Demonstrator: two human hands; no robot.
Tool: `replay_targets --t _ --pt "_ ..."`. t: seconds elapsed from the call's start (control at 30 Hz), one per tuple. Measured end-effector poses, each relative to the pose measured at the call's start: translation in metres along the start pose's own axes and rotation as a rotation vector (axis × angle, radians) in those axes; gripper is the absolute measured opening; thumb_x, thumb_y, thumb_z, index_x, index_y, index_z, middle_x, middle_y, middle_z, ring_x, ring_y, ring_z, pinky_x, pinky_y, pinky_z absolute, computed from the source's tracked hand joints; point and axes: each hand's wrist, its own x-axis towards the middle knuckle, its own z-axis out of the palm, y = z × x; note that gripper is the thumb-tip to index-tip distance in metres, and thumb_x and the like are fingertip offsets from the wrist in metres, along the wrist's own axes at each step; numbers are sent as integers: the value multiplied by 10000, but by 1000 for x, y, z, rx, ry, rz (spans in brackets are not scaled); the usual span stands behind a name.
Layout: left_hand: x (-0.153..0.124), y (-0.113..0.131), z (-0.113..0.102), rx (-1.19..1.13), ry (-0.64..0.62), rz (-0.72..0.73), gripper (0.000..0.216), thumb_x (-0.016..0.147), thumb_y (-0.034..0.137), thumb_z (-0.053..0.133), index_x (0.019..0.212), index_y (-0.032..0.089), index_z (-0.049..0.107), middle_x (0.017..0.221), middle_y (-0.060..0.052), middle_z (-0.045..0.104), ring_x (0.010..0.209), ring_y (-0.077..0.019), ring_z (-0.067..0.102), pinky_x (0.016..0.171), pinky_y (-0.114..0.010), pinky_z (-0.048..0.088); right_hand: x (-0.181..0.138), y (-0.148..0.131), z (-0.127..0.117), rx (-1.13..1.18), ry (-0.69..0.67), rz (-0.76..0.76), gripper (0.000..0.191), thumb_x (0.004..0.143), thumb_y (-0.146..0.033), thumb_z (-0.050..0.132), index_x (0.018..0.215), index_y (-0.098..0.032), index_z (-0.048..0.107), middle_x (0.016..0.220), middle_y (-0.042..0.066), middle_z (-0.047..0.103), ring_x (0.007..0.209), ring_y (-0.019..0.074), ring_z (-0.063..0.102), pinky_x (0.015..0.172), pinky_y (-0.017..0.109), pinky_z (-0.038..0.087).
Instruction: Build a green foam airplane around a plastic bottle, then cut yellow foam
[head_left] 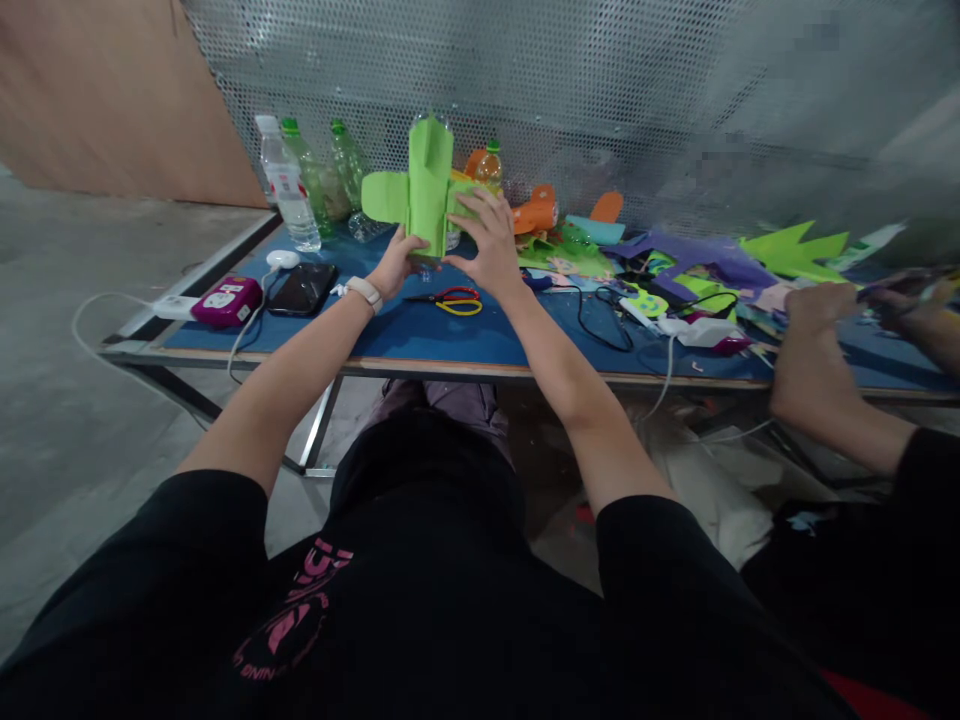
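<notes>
Above the blue table [405,342] I hold a green paper airplane model [431,190] with its body upright and rounded wings out to both sides. Clear plastic shows at its top, like a bottle under the paper. My left hand [397,262] grips the lower end of the body. My right hand [487,232] is closed around the right wing, its fingertips over the green paper. Scissors [454,299] with red and yellow handles lie on the table just below the model.
Plastic bottles [289,185] stand at the back left. A black phone [302,288] and a purple power adapter [229,302] lie at left. Orange paper models [534,210] and colored paper scraps [675,262] spread rightward. Another person's hand [821,305] works at far right.
</notes>
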Motion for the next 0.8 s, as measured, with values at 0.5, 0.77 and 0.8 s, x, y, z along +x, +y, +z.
replay_targets --t 0.5,0.77,0.8 --pt "7 -11 -3 -17 -34 26 740 982 619 996 1559 264 697 1323 -151 871 1225 -450 920 989 -487 741 -2 -27 -17 180 -66 92 367 1038 -480 1192 1289 -352 956 1923 -23 742 2051 445 236 1697 832 -23" --pt "35 -32 -23 -64 -122 134 779 867 834 916 1399 281 781 1152 -119 876 1173 -464 895 1013 -581 731 0 -25 -11 -40 -111 14 591 1120 -577 1073 1641 -361 894 2073 11 568 2078 413 209 1702 820 22" --pt "35 -29 -26 -55 -113 136 754 864 847 881 1347 273 798 1107 -128 864 1189 -481 892 1002 -592 731 0 -23 -7 -51 -85 -2 609 1123 -573 1064 1662 -358 880 2080 29 556 2073 421 225 1705 814 66"
